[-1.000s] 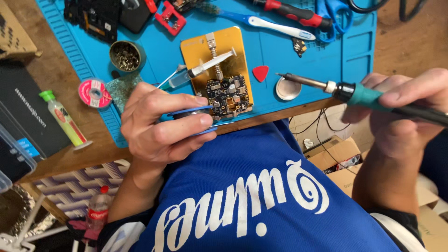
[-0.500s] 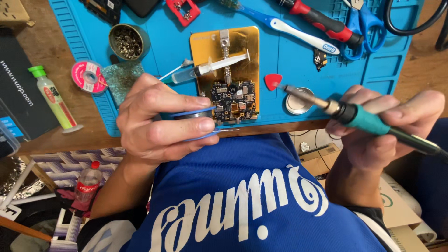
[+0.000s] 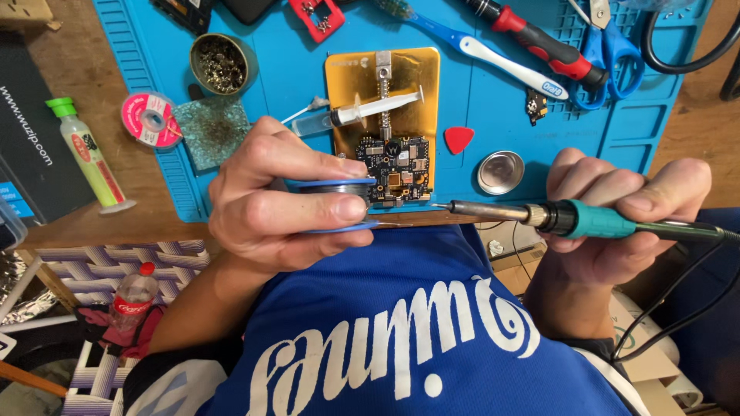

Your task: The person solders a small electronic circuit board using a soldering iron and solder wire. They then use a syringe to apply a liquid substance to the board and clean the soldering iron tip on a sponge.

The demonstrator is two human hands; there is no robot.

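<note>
Your left hand (image 3: 281, 200) was clenched around a blue spool of solder wire (image 3: 333, 185), thumb and fingers pinching its flat rims at the near edge of the blue work mat (image 3: 501, 100). The spool looked light and rigid, but its wire is soft and kinks easily, so the rims seemed the right place to grip, not the windings. Your right hand (image 3: 617, 223) was wrapped around the teal grip of the soldering iron (image 3: 539, 216), which lay nearly level, its tip just beside the lower right corner of the black circuit board (image 3: 397, 169). That board sat clamped in a gold holder (image 3: 347, 77); it looked stiff yet fragile, crowded with small parts, best touched by its edges only. The iron's metal shaft was likely hot, so only the teal grip was safe. A syringe (image 3: 370, 108) lay across the holder above the board.
</note>
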